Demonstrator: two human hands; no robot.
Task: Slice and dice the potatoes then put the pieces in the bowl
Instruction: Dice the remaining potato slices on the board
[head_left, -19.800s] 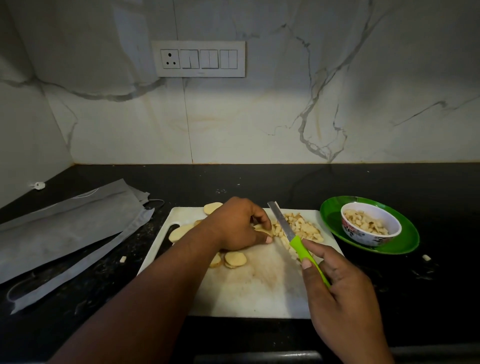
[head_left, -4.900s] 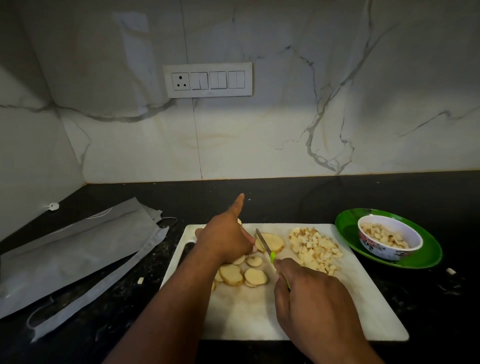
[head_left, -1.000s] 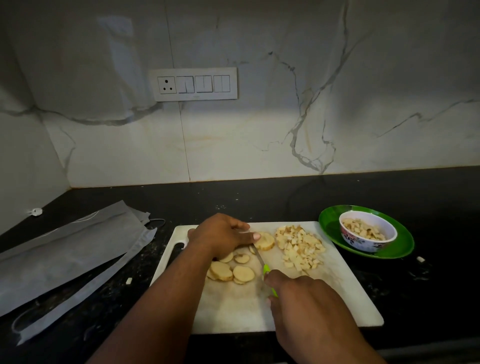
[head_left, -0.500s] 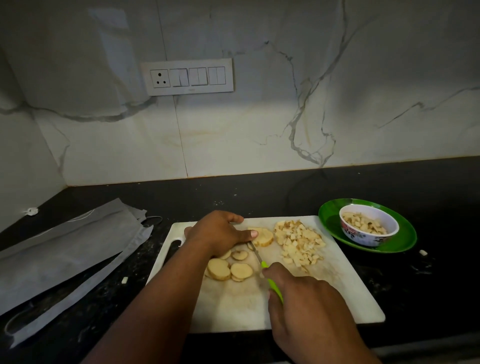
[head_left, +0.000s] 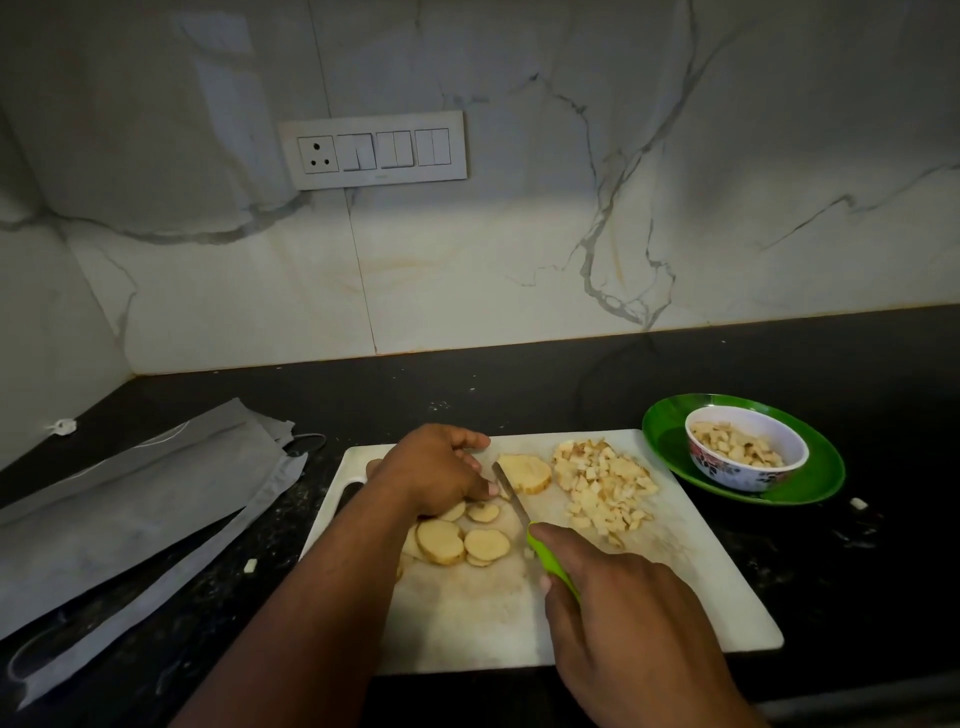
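One thick pale potato round (head_left: 525, 472) at frame centre is getting diced: my left hand (head_left: 434, 470) is pinning it with curled fingers while my right hand (head_left: 621, 613) is gripping the green-handled knife (head_left: 530, 525); the floral bowl (head_left: 746, 448) is waiting right.

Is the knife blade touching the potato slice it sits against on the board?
Touching. The head view shows the knife blade lying against the left edge of the potato slice, no gap visible, with the right hand gripping the handle.
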